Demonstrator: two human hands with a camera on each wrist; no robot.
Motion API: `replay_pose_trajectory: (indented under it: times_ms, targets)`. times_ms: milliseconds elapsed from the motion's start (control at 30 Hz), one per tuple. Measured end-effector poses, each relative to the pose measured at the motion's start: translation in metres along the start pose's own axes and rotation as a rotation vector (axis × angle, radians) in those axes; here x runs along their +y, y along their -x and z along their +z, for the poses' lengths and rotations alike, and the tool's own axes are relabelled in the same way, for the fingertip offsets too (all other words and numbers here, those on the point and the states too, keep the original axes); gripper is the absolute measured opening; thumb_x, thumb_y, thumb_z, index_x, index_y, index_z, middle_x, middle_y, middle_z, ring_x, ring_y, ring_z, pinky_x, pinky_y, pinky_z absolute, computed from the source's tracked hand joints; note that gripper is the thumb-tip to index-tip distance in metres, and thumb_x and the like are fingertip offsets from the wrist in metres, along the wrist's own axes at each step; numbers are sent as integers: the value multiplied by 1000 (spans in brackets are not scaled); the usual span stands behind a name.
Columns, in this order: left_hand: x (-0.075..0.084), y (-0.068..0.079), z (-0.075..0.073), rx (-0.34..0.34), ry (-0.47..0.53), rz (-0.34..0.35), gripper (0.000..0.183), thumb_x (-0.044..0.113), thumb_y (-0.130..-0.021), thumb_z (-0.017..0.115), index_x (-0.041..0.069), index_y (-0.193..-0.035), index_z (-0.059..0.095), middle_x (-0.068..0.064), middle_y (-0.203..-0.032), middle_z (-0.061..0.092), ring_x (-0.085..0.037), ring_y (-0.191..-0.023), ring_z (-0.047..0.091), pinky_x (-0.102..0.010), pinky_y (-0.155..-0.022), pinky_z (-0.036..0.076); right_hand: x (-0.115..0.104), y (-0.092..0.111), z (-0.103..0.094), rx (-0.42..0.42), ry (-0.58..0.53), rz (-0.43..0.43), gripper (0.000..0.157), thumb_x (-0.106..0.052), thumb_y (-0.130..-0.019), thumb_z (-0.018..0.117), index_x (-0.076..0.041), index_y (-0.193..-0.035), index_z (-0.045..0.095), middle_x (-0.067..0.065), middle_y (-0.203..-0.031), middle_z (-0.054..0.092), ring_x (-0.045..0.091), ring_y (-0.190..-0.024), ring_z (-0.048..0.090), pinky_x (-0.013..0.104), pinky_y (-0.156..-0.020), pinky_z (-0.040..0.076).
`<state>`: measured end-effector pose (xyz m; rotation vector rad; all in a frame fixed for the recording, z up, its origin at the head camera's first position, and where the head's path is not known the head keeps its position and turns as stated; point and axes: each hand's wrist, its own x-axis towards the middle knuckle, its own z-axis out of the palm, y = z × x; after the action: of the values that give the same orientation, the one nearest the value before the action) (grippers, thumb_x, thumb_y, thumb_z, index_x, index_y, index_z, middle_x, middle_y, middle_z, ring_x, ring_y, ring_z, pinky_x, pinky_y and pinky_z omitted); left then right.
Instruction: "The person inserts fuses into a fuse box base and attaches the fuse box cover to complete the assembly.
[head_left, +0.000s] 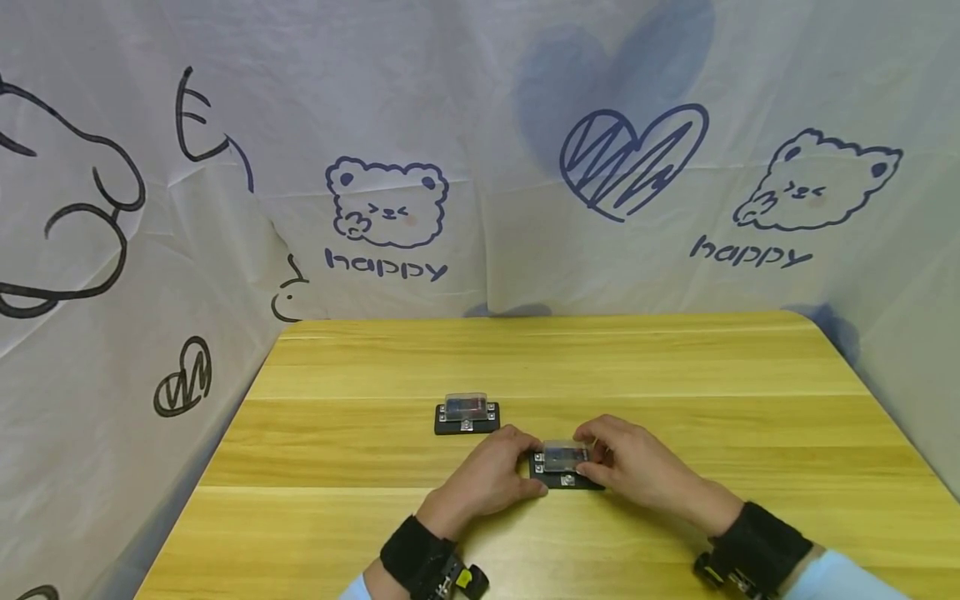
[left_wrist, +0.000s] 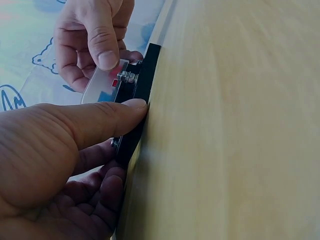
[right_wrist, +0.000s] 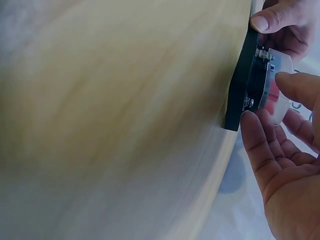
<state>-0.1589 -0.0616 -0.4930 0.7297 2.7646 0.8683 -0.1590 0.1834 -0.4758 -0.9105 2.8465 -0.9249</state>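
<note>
A fuse block with a black base (head_left: 551,481) and a clear cover (head_left: 561,457) lies on the wooden table between the two hands. Metal screw terminals (left_wrist: 129,76) stand along its base, and red and blue parts show through the cover. My left hand (head_left: 489,473) grips the left end of the base, its thumb (left_wrist: 131,106) pressed on the near edge. From the right, my right hand (head_left: 637,464) holds the clear cover between thumb (right_wrist: 295,86) and fingers. The cover's far side is partly hidden by those fingers.
Farther back and to the left, a second fuse block (head_left: 467,425) with a clear cover sits on the wooden table (head_left: 360,517). White cloth (head_left: 495,233) with bear and heart drawings hangs behind the table and at its sides.
</note>
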Motion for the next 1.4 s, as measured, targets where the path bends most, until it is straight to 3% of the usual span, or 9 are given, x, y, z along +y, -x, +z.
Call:
replay_pose_trajectory:
  times_ms: [1400]
  targets:
    - [2, 1, -1, 6, 8, -4, 52, 36, -74, 81, 14, -119, 65, 2, -107, 59, -11, -95, 53, -32, -88, 47, 1, 2, 2, 8, 9, -18, 37, -23, -84, 76, -18, -117, 61, -4, -102, 59, 8, -80, 57, 26, -64, 51]
